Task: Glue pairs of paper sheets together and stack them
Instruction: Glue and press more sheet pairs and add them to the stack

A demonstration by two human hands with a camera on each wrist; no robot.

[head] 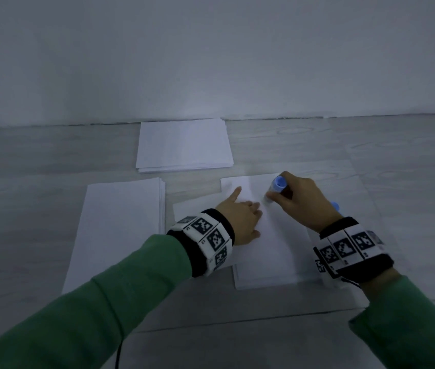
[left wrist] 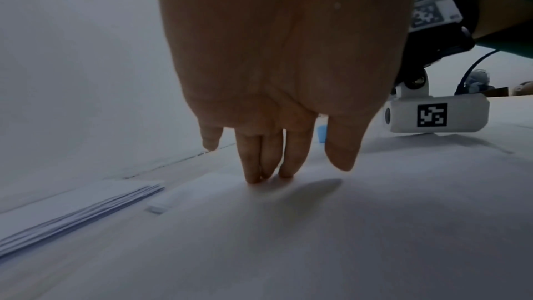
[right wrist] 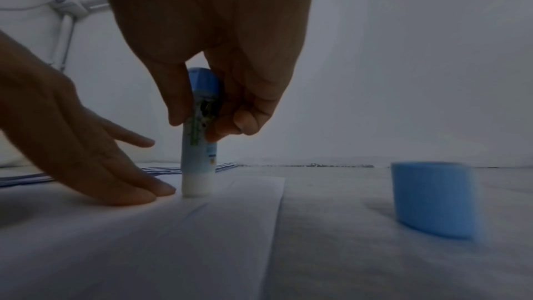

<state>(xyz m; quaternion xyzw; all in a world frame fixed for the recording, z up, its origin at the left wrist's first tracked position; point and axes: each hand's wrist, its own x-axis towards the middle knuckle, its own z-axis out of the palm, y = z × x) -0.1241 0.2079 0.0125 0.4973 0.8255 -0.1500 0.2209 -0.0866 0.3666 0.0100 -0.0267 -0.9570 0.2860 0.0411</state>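
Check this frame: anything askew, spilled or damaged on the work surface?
Nothing spilled or torn. The sheet being glued lies skewed across the sheet beneath, and the glue stick's blue cap stands loose beside the right hand.

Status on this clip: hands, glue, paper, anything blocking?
Left hand flat, pressing the sheet. Right hand grips glue stick upright, tip on the sheet. Cap off, standing right of the sheet. Nothing blocking.
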